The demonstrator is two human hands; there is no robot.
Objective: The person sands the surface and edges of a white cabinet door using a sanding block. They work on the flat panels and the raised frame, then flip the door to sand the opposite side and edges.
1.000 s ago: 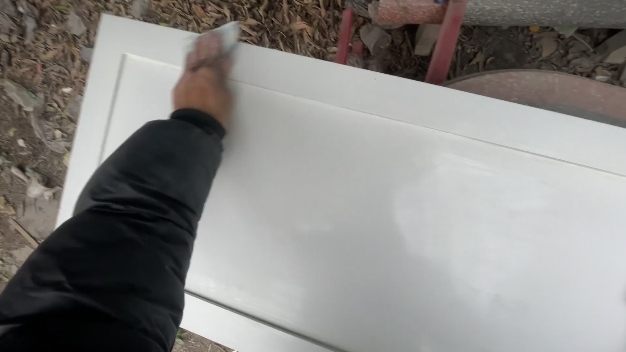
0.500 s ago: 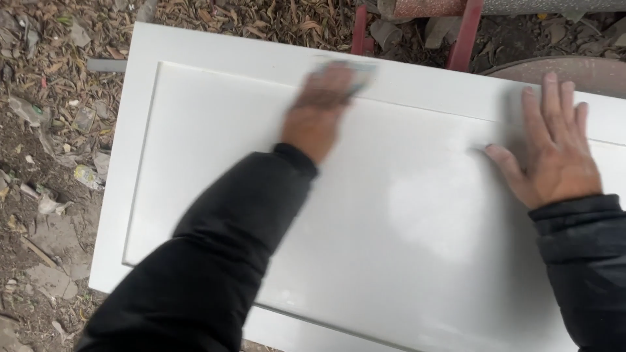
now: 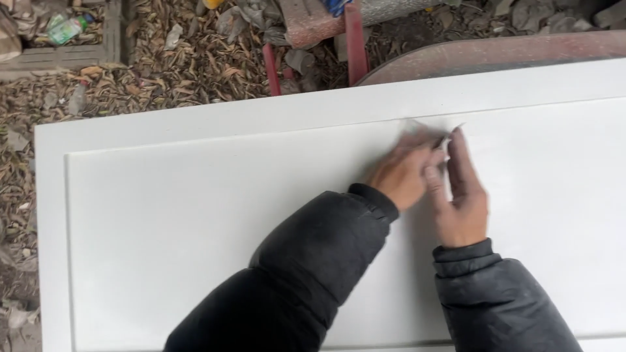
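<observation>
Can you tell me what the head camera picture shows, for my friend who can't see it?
Two hands in dark padded sleeves meet on a big white panel: the left hand presses a small pale sheet to it, blurred, and the right hand lies flat beside it, touching it. Beyond the panel are dry leaves and red metal bars.

White recessed-panel door [image 3: 195,215], lying flat over leaf-strewn ground [image 3: 150,78]. On it: left hand [image 3: 404,176], right hand [image 3: 460,199], pale sanding sheet [image 3: 417,130] under left fingers, just beside right fingertips.
</observation>
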